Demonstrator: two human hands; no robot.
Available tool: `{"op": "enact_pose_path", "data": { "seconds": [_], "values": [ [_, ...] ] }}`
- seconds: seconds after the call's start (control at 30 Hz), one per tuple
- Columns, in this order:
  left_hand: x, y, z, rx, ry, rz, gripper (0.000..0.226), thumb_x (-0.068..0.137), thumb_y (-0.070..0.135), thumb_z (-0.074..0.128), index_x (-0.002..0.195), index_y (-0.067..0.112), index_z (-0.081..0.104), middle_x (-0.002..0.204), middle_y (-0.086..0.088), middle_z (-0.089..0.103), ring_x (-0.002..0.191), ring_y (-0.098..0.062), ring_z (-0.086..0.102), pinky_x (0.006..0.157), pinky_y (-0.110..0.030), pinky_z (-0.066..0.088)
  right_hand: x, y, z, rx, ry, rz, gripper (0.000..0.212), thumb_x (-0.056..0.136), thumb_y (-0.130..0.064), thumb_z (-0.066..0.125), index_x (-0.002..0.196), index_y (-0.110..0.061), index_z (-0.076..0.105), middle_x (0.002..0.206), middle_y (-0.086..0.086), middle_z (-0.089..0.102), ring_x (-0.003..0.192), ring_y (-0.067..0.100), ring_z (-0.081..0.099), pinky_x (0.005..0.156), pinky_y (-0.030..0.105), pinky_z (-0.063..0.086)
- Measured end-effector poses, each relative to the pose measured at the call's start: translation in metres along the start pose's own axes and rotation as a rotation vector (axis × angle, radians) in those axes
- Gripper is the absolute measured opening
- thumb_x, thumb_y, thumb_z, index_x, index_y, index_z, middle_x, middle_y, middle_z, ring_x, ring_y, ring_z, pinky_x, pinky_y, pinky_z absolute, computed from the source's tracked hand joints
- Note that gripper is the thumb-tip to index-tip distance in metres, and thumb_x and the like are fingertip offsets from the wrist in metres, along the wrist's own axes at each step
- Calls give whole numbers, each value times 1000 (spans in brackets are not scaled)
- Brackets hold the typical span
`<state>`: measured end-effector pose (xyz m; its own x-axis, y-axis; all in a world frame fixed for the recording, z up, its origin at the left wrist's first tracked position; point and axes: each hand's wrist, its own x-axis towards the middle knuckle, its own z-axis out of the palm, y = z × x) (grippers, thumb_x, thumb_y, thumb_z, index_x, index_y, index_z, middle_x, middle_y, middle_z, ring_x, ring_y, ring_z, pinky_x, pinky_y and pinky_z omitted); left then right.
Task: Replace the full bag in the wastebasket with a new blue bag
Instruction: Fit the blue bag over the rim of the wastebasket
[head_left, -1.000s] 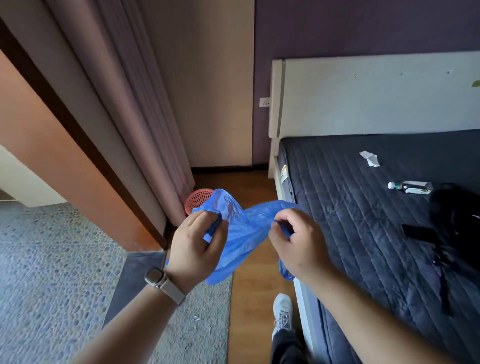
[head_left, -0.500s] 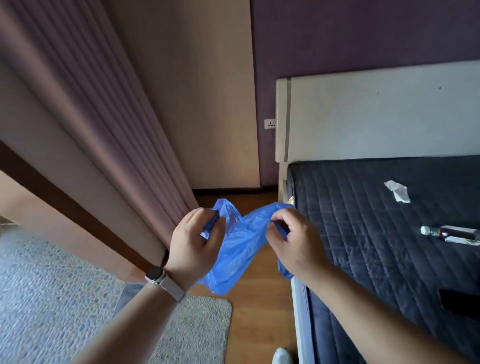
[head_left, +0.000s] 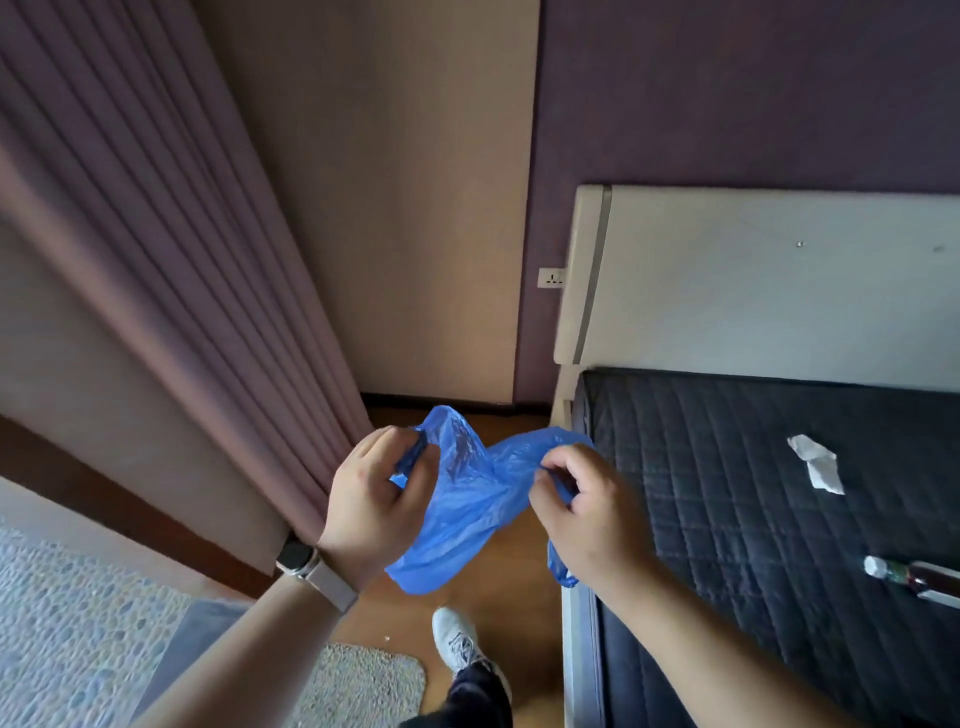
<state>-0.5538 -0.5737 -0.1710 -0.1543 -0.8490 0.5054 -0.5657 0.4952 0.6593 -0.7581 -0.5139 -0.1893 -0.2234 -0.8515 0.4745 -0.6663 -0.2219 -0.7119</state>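
A crumpled blue plastic bag (head_left: 467, 499) hangs between my two hands above the wooden floor. My left hand (head_left: 371, 499), with a watch on its wrist, pinches the bag's left edge. My right hand (head_left: 587, 506) pinches the right edge, and a loose flap of the bag dangles below it. The hands hold the bag's rim a little apart. The wastebasket is hidden from view, behind my hands and the bag or outside the frame.
A mauve curtain (head_left: 171, 270) hangs at the left. At the right stands a bed with a dark quilted mattress (head_left: 753, 519) and white headboard (head_left: 753, 280); a crumpled paper (head_left: 815, 462) and a bottle (head_left: 914, 574) lie on it. A grey rug (head_left: 358, 686) and my shoe (head_left: 457, 644) are below.
The view has tilted up and shifted forward, so the red wastebasket by the curtain has dropped out of sight. Both hands keep hold of the blue bag and have spread slightly apart.
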Motion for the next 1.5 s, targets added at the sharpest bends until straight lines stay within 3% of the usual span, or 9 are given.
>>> {"op": "enact_pose_path", "data": {
  "seconds": [0.2, 0.5, 0.57, 0.67, 0.97, 1.13, 1.23, 1.3, 1.5],
  "values": [
    [82, -68, 31, -71, 30, -124, 34, 87, 31, 50, 67, 3, 50, 59, -7, 50, 61, -21, 47, 60, -33, 39, 79, 35, 46, -56, -62, 52, 18, 83, -29, 50, 78, -15, 60, 72, -9, 59, 67, 9, 54, 63, 25, 44],
    [183, -142, 22, -41, 98, -107, 27, 87, 28, 51, 70, 7, 52, 60, 13, 42, 63, -11, 41, 61, -10, 33, 204, 29, 125, -109, -168, -78, 14, 82, -27, 51, 78, -16, 59, 72, -14, 53, 67, 7, 51, 62, 23, 43],
    [191, -158, 13, -12, 121, -102, 27, 88, 29, 50, 71, 8, 51, 61, 12, 42, 62, -11, 41, 59, -15, 35, 220, 26, 142, -100, -204, -117, 15, 83, -26, 51, 78, -15, 60, 72, -13, 54, 67, 6, 50, 63, 22, 43],
    [195, -183, 1, 32, 143, -167, 29, 89, 33, 47, 70, 11, 45, 61, 6, 43, 61, -18, 43, 56, -36, 39, 242, 22, 168, -91, -253, -193, 17, 82, -26, 52, 78, -13, 61, 72, -8, 57, 66, 7, 52, 64, 19, 43],
    [163, -234, -30, 199, 234, -405, 26, 88, 41, 42, 82, 19, 54, 74, 9, 52, 70, -20, 52, 61, -31, 40, 281, 13, 249, -3, -440, -307, 8, 81, -21, 59, 81, -14, 64, 77, -7, 63, 72, 11, 60, 67, 25, 50],
    [143, -249, -32, 300, 309, -565, 19, 88, 35, 46, 81, 20, 54, 71, 14, 45, 69, -20, 50, 60, -27, 32, 292, 18, 295, 114, -613, -343, 17, 80, -29, 53, 76, -14, 61, 71, -10, 60, 67, 5, 55, 65, 15, 43],
    [140, -260, -22, 351, 360, -666, 27, 89, 39, 43, 85, 18, 58, 73, 11, 51, 71, -20, 53, 61, -24, 32, 305, 30, 323, 174, -750, -358, 18, 80, -32, 52, 76, -16, 61, 71, -10, 60, 69, 5, 56, 65, 9, 40],
    [139, -269, -9, 351, 393, -747, 30, 88, 42, 41, 87, 18, 59, 75, 8, 55, 71, -20, 55, 62, -27, 36, 314, 46, 343, 190, -827, -353, 13, 81, -30, 55, 77, -19, 60, 71, -12, 59, 69, 6, 57, 63, 16, 44],
    [141, -278, 49, 310, 485, -947, 16, 87, 39, 43, 86, 28, 56, 73, 8, 60, 65, -14, 54, 58, -30, 39, 340, 96, 395, 229, -1050, -435, 8, 80, -27, 56, 77, -21, 60, 72, -11, 59, 69, 6, 57, 65, 20, 45]
  ]
}}
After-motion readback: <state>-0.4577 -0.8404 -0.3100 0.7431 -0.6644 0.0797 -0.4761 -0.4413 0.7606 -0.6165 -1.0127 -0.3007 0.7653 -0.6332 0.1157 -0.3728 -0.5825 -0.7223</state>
